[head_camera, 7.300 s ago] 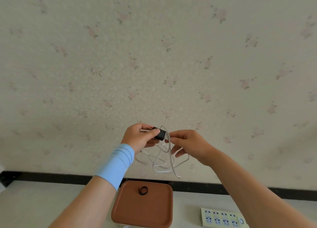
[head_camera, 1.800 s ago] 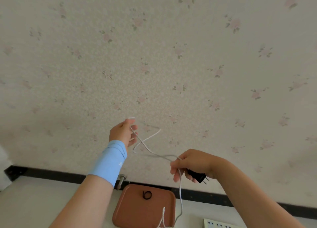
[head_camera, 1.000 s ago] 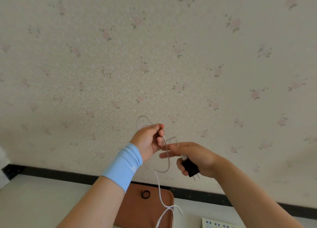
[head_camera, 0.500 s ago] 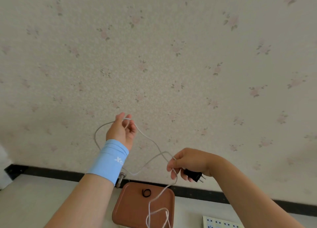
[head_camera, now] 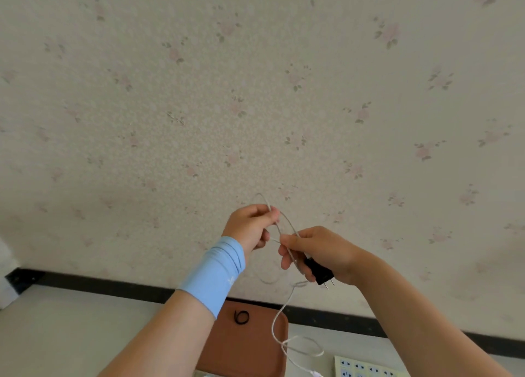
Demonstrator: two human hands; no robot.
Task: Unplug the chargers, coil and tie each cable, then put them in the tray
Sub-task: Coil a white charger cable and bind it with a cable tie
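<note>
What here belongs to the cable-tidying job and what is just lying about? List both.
Job: white cable, black charger plug, left hand, right hand, brown tray, black tie lying in it, power strip.

Lying about: nothing I can make out.

Matt black plastic charger (head_camera: pixel 319 271) with metal prongs; smooth white cable (head_camera: pixel 279 317); matt brown tray (head_camera: pixel 255 345); stretchy blue cloth wrist sleeve (head_camera: pixel 216 273); textured floral wallpaper (head_camera: pixel 255 92).

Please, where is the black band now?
In the head view the black band lies in the brown tray, near its far edge, at bottom centre, below both raised hands.
</note>
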